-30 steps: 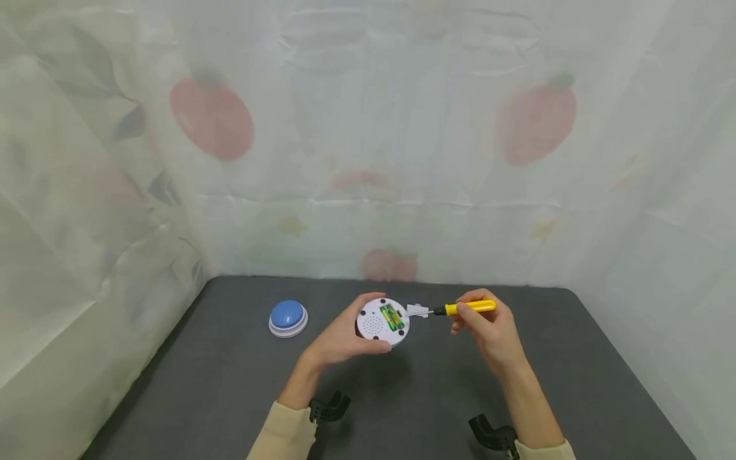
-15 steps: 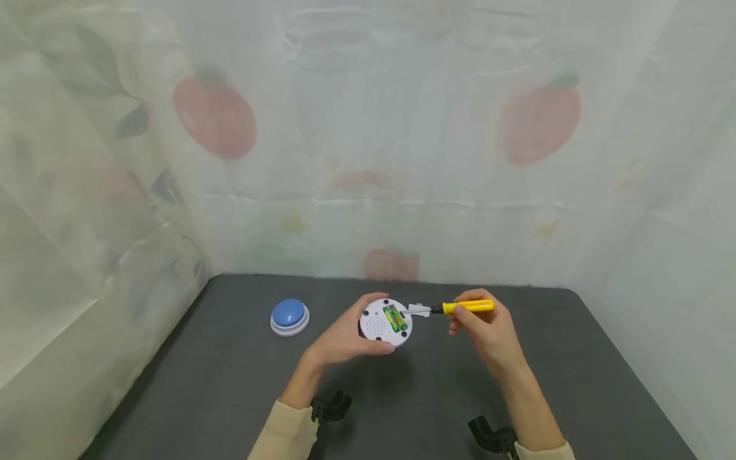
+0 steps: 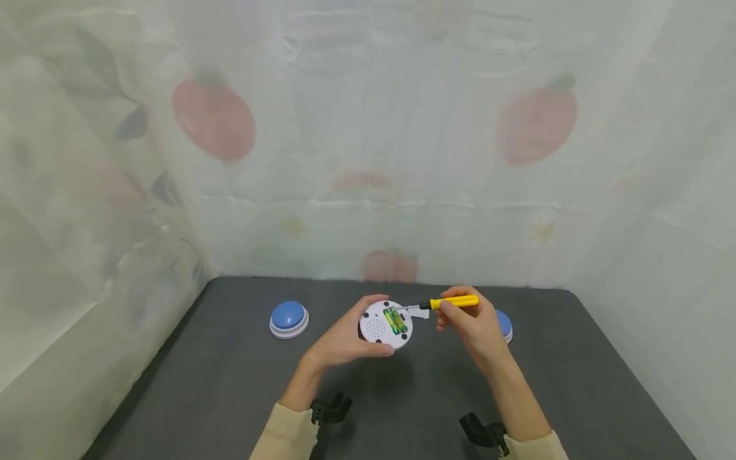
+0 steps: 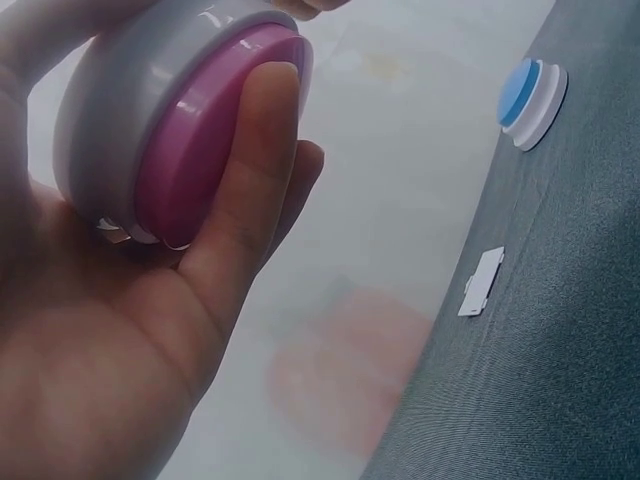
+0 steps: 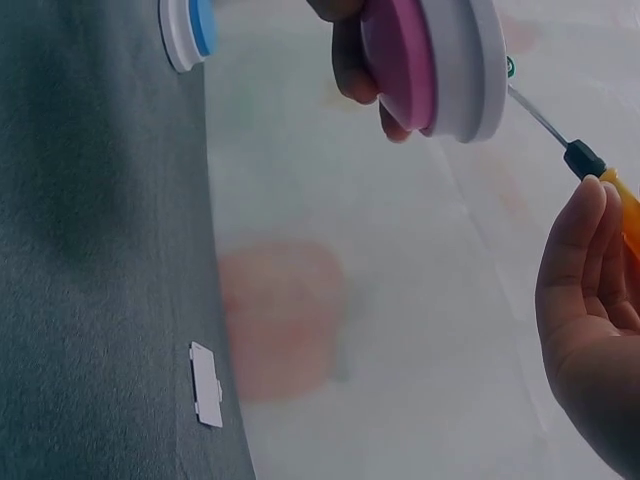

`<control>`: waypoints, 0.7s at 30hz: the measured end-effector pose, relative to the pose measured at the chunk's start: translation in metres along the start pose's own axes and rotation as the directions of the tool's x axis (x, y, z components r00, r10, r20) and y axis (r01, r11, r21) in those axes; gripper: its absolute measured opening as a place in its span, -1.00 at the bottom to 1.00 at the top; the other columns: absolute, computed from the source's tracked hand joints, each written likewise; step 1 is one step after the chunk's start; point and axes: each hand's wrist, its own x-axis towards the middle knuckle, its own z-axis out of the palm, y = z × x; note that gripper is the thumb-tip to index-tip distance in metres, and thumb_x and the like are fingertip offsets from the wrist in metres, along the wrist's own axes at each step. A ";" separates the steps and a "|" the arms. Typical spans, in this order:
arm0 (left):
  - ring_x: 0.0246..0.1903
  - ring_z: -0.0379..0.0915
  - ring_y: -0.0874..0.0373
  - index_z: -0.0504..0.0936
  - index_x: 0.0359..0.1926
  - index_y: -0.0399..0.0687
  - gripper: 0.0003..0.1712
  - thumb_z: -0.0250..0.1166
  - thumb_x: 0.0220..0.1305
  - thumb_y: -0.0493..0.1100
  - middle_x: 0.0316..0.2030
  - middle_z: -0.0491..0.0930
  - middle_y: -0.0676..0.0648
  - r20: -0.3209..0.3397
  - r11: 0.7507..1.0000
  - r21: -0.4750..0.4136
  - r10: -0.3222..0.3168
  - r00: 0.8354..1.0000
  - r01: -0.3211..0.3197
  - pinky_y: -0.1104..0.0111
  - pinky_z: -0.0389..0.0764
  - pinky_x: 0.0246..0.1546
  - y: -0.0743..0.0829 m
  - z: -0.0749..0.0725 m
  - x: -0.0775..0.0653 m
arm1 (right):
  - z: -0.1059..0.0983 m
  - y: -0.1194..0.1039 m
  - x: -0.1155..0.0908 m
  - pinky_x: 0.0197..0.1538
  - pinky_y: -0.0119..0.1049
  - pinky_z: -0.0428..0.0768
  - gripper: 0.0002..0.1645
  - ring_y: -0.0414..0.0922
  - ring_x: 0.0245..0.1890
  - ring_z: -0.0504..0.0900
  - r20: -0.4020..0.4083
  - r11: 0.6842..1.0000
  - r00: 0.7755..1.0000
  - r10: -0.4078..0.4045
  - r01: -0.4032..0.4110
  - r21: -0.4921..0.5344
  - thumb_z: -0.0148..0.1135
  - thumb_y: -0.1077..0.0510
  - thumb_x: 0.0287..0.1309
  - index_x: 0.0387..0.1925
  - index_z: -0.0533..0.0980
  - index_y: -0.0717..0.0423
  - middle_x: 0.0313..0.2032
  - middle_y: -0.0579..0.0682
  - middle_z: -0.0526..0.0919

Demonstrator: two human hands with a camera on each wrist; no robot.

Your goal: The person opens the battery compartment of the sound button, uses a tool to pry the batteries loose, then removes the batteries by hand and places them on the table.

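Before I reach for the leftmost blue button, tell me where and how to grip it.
From above, probably: pinch the white base on opposite sides. The blue button sits dome up, its round base wider than the dome, so such a grip should clear it.

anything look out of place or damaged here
Nothing looks spilled or broken. The one oddity: a white plate, probably the battery cover, lies loose on the dark table, leaving the green batteries in the round device exposed, with the screwdriver tip at or near them.
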 end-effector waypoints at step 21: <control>-0.18 0.57 0.04 0.16 0.51 0.01 0.05 0.56 0.10 -0.22 0.01 0.48 -0.19 0.019 1.000 0.025 0.006 1.000 -0.007 0.29 0.63 -0.21 0.002 0.002 0.001 | 0.001 0.002 0.016 -0.26 -0.28 0.66 -0.64 -0.10 -0.45 0.55 -0.017 0.987 0.992 0.126 -0.127 -0.102 0.26 0.23 0.37 0.07 0.39 0.32 -0.34 0.09 0.54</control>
